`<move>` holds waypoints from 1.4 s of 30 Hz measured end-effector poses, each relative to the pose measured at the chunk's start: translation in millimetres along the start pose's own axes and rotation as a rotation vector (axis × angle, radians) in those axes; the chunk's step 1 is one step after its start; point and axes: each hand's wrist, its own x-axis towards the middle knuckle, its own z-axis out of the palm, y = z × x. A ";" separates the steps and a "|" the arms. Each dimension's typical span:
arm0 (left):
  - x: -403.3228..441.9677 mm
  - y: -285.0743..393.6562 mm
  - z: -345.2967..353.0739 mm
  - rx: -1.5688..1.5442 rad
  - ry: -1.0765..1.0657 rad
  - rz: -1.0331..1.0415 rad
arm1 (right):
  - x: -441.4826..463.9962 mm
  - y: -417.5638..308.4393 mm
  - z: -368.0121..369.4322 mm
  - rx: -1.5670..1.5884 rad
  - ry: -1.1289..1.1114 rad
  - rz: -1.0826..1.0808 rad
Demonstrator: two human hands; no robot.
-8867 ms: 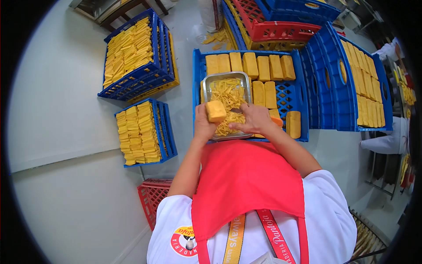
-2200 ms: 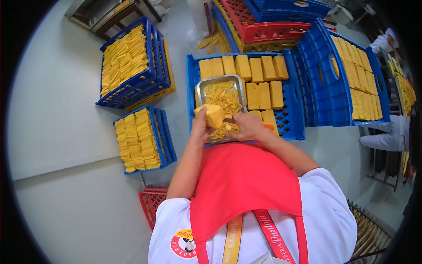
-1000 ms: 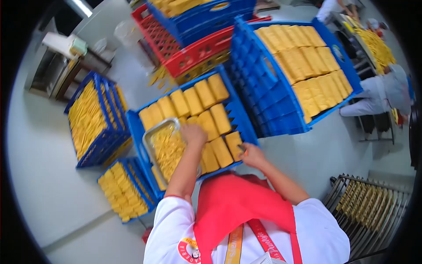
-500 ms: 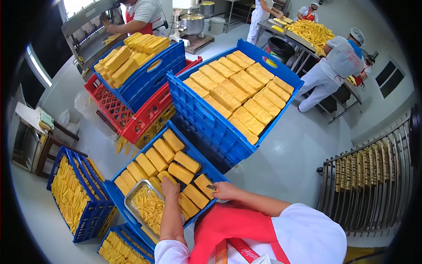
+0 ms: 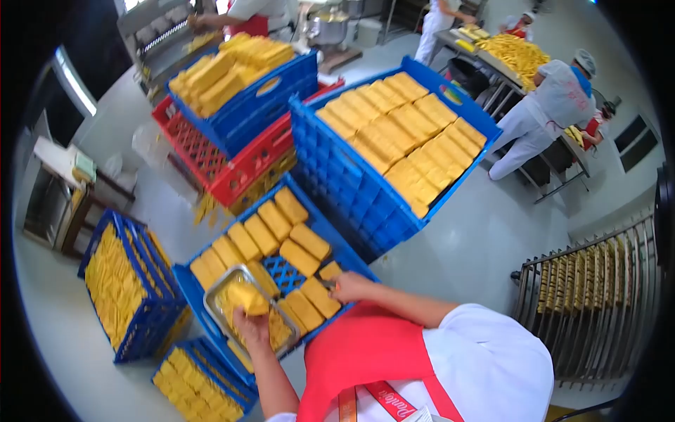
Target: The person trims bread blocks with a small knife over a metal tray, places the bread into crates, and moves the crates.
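My left hand (image 5: 253, 327) grips a small yellow bread loaf (image 5: 247, 297) and holds it over a metal tray (image 5: 209, 304). Thin yellow trimmings lie in the tray, which rests on the near left part of a blue crate (image 5: 358, 261). My right hand (image 5: 354, 288) is closed on a knife (image 5: 330, 285), of which only a little shows, beside a loaf at the crate's right side. Rows of loaves (image 5: 261, 234) fill much of this crate. Between them a patch of its blue lattice bottom (image 5: 283, 274) shows.
A taller blue crate stack (image 5: 351, 197) full of loaves stands just ahead. Left of it, a blue crate (image 5: 246, 112) sits on a red crate (image 5: 204, 151). More filled crates (image 5: 130, 295) stand at left, a metal rack (image 5: 590, 295) at right. Several people work at the back tables.
My left hand has lifted a loaf from the crate and moved left and down over the tray. The crate's lattice bottom now shows. My right hand has shifted slightly, still with the knife.
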 end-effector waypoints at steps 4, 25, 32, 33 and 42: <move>9.4 -35.4 36.2 0.928 0.164 -0.026 | 3.0 -5.2 -1.4 0.038 0.014 0.027; 17.5 -51.1 58.7 2.050 0.389 0.593 | 26.3 36.9 6.6 -0.042 0.229 -0.032; 21.6 -66.2 -16.9 2.035 0.052 0.409 | -15.1 41.6 -3.9 -0.093 0.005 -0.056; 12.3 -68.3 -16.6 2.075 -0.069 0.384 | -19.9 47.3 -0.5 -0.079 0.031 -0.055; -18.5 -76.5 -34.5 2.184 -1.312 0.540 | -65.9 60.9 3.1 -0.201 0.047 -0.045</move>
